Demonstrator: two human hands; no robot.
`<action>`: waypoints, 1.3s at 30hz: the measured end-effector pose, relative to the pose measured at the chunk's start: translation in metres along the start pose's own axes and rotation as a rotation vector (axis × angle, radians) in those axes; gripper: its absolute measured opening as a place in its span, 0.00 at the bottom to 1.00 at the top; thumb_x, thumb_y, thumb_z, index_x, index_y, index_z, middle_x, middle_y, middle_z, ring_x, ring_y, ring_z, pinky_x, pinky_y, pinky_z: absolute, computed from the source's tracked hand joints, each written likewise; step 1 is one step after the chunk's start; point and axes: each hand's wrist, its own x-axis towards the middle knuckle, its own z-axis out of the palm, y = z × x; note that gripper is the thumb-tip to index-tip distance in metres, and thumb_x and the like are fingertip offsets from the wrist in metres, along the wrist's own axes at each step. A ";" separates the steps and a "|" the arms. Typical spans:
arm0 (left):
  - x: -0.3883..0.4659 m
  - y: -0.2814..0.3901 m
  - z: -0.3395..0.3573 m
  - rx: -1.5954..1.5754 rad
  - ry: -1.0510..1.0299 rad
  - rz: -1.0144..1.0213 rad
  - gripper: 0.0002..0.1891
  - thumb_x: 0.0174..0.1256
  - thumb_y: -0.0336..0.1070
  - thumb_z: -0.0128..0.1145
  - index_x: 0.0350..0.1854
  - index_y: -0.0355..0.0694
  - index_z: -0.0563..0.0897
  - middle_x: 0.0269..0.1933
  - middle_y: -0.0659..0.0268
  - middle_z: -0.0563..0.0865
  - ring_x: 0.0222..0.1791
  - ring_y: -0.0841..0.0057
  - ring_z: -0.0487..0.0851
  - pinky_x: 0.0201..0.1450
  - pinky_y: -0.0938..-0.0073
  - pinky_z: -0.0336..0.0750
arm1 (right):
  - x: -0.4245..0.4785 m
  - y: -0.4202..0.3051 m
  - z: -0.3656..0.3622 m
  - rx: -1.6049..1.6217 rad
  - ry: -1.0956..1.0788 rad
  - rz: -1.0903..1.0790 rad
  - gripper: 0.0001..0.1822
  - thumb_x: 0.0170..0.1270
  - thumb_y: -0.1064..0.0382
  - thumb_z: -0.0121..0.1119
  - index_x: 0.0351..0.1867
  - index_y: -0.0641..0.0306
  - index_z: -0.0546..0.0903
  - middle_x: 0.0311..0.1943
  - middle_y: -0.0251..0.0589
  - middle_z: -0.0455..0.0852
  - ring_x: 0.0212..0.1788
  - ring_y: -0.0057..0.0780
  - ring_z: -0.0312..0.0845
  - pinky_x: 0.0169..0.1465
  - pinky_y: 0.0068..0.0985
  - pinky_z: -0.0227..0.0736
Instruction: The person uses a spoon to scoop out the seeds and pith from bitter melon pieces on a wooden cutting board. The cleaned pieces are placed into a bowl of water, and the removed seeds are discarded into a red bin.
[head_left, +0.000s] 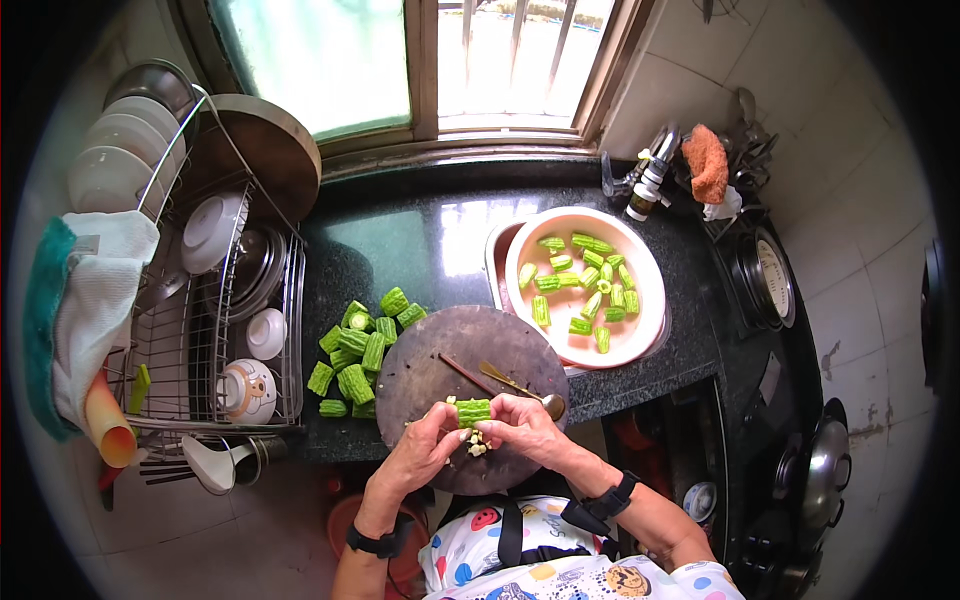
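Note:
Between my left hand (426, 448) and my right hand (529, 433) is a chunk of bitter gourd (473, 412), its ends gripped by the fingers of both. It is held over a round dark chopping board (420, 360). Pale bits of gourd core (477, 444) lie on the board below my fingers. A chopstick (465, 373) and a metal spoon (553, 406) rest on the board, near my right hand. Left of the board, several cut bitter gourd chunks (358, 380) are piled on the counter. More pieces (591, 304) lie in a pale pink basin (651, 300).
A wire dish rack (298, 360) with bowls stands on the left, a round wooden board (304, 142) behind it. The basin sits over the sink (495, 259), near the faucet (660, 150). An orange cloth (705, 165) hangs at the right. Below is a red bucket (341, 517).

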 end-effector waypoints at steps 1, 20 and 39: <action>0.000 -0.003 -0.002 0.033 -0.011 0.004 0.09 0.67 0.32 0.56 0.44 0.36 0.72 0.32 0.56 0.82 0.31 0.67 0.83 0.35 0.68 0.75 | 0.000 -0.001 -0.001 0.003 -0.014 0.006 0.09 0.66 0.62 0.62 0.39 0.64 0.76 0.31 0.32 0.82 0.32 0.14 0.76 0.37 0.16 0.73; -0.002 -0.019 -0.003 -0.122 0.271 0.068 0.16 0.62 0.23 0.60 0.52 0.36 0.81 0.38 0.65 0.85 0.41 0.80 0.83 0.43 0.79 0.79 | -0.002 -0.002 -0.001 0.147 -0.001 0.168 0.10 0.68 0.59 0.60 0.41 0.62 0.76 0.30 0.33 0.81 0.30 0.15 0.78 0.38 0.18 0.77; -0.009 -0.018 0.016 -0.042 0.202 0.045 0.13 0.61 0.22 0.55 0.49 0.31 0.82 0.38 0.61 0.86 0.37 0.80 0.84 0.39 0.81 0.78 | -0.008 -0.014 0.006 0.005 -0.004 0.238 0.12 0.65 0.55 0.62 0.37 0.62 0.77 0.25 0.31 0.81 0.25 0.14 0.76 0.32 0.15 0.72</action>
